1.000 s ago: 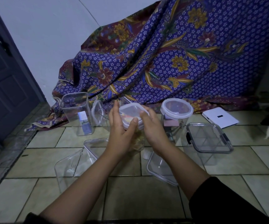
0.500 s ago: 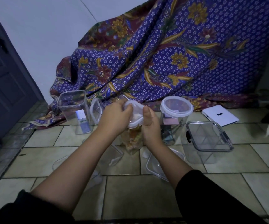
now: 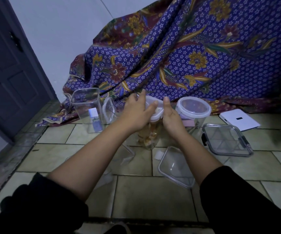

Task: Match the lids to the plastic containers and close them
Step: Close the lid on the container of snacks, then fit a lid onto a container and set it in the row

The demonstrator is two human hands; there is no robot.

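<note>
- The left hand (image 3: 136, 114) lies over the left edge of a white lid (image 3: 155, 108), thumb on its top; the right hand (image 3: 171, 115) presses the lid's right edge with its thumb up, so both hands clamp it.
- The lid sits on a jar (image 3: 149, 134) of pale snacks standing on the floor (image 3: 153, 196), mid-scene.
- Just right of it stands a round tub (image 3: 193, 109), lid on; right again, a square box (image 3: 227, 141) with black clips.
- A loose clear lid (image 3: 176, 168) lies near, under the right forearm.
- A tall open container (image 3: 87, 107) stands left, with a lid (image 3: 109, 109) propped beside it.
- The cloth (image 3: 187, 56) walls the far side; bare tiles lie near.
</note>
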